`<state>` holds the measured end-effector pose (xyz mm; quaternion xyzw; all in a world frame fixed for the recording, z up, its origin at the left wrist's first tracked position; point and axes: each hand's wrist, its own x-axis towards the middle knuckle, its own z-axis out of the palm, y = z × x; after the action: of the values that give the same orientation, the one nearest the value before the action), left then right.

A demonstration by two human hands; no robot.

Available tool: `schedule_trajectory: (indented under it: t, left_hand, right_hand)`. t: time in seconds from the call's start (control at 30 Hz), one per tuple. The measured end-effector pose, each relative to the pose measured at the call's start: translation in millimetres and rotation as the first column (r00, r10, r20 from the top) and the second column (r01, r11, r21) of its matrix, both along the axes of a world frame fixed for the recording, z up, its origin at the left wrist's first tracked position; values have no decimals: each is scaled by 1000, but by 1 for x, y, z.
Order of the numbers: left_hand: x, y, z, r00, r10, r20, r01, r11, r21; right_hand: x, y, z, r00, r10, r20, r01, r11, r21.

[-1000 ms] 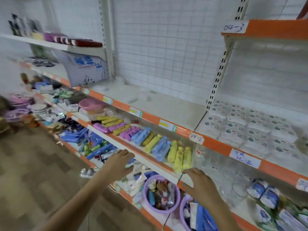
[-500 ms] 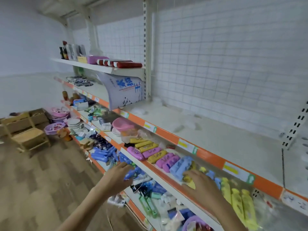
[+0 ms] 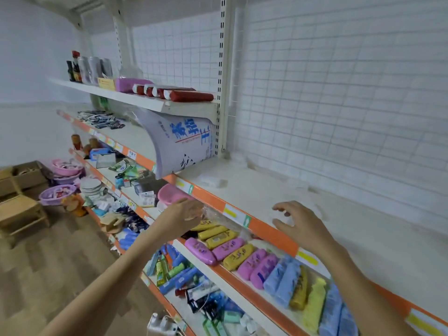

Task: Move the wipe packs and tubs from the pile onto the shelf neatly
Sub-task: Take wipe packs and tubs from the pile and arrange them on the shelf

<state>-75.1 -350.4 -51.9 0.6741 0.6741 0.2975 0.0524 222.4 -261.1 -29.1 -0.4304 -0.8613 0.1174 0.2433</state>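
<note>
Apparently no wipe packs or tubs are in view, so where the pile lies cannot be told. The wide white shelf with the orange front strip [image 3: 339, 229] is mostly bare; a small pale packet [image 3: 213, 182] lies on it near the back, too washed out to identify. By that showing the stocking looks barely begun, and most of it is left. The right hand [image 3: 299, 224] hovers over the shelf's front edge, fingers spread and lightly curled, holding nothing. The left hand [image 3: 184, 215] reaches toward a crinkled clear plastic wrapper [image 3: 213, 214] under the strip; whether it pinches it I cannot tell. Below lie pink, yellow and blue oblong cases [image 3: 232, 251]. A blue-printed white sack [image 3: 181, 144] leans at the left.
</note>
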Motion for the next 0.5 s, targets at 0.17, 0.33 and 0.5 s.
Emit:
schedule_trajectory:
  t: [0.17,0.33,0.5]
  left_hand:
    - [-38,93,12,997,8,-76,-9,1000,-11]
    - [-76,192,29,997,4,-78,-10,997,-79]
    - [-101,282,31,1000,31,-1,-31,989,-146]
  right_hand:
    - [-48,90,11,1000,-6,30,5,1000,27]
    - [-94,184,19,999,-32,26,32,999,-10]
    - [-136,254,17,994,-88,60,93,992,-81]
